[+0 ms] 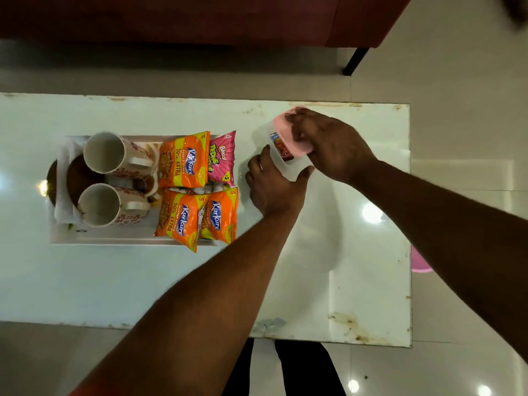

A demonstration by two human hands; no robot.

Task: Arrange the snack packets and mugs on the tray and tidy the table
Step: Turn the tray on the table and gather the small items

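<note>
A white tray (120, 238) on the table's left half holds two floral mugs (114, 152) (108, 205) lying on their sides, three orange Kurkure packets (183, 160) and a pink Bingo packet (223, 157). Right of the tray stands a clear plastic container (283, 151) with red packets inside. My left hand (271, 187) grips the container's side. My right hand (328, 141) presses on its pink lid (285, 130), which sits tilted on top.
The white glossy table (357, 252) has stained edges. A dark red sofa (200, 18) with a black leg stands beyond the far edge. Something pink (420, 261) shows past the table's right edge. A brown round item (77, 178) lies under the mugs.
</note>
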